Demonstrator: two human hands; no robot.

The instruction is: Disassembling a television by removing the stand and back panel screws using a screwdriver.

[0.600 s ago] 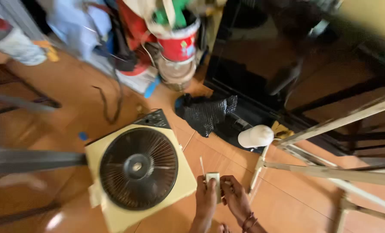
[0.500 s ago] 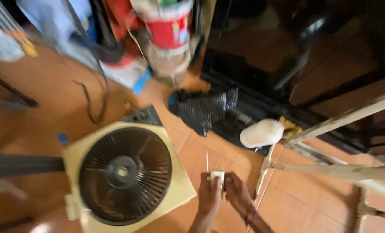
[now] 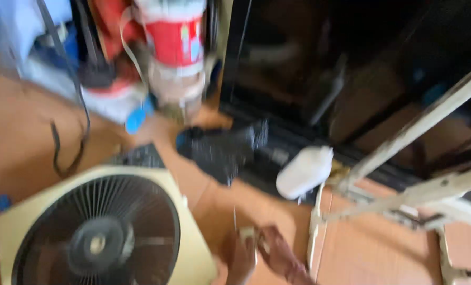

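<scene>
At the bottom centre of the frame, both my hands meet on 1 small white part (image 3: 247,234): left hand (image 3: 239,258) & right hand (image 3: 277,253), fingers closed on it from either side, just above the tiled floor (image 3: 372,253). Pic is blurry, so exact grip is hard to read. Looks like I'm mid-fiddle w/ this piece; next move prob needs a steady pinch & a careful turn or pull.

Lower left, just beside my left hand: 1 square cream box fan (image 3: 95,232), lying flat, dark grille up. Mid frame: 1 black bag (image 3: 219,150), then 1 white jug (image 3: 305,171) on its side. Right: pale frame bars (image 3: 420,192), count unclear. Top: 1 red & white bucket (image 3: 174,37), a black cable (image 3: 79,121) at upper left, dark cabinet (image 3: 362,68) behind.
</scene>
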